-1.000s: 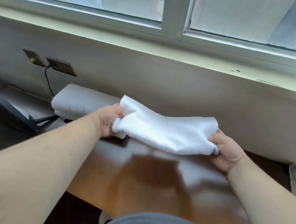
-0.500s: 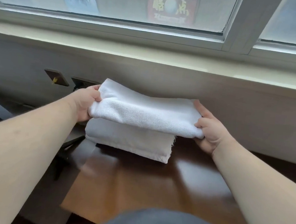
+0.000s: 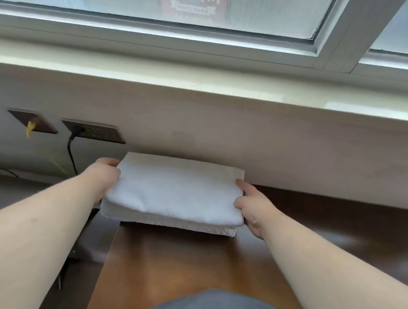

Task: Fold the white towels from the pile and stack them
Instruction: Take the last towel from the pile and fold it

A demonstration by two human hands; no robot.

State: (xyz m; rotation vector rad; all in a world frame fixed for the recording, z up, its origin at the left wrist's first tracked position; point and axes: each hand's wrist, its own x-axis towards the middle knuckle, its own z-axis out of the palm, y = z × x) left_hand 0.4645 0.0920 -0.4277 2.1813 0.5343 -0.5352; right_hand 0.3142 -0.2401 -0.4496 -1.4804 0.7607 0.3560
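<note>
Your left hand (image 3: 103, 177) and right hand (image 3: 250, 208) grip the folded towel's (image 3: 174, 191) ends, setting it on the stack (image 3: 178, 224) at the counter's (image 3: 187, 260) back; no unfolded pile shows.

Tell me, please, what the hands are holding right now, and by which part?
Both hold the folded white towel by its short ends: the left hand grips the left end, the right hand the right end, atop the towel stack.
</note>
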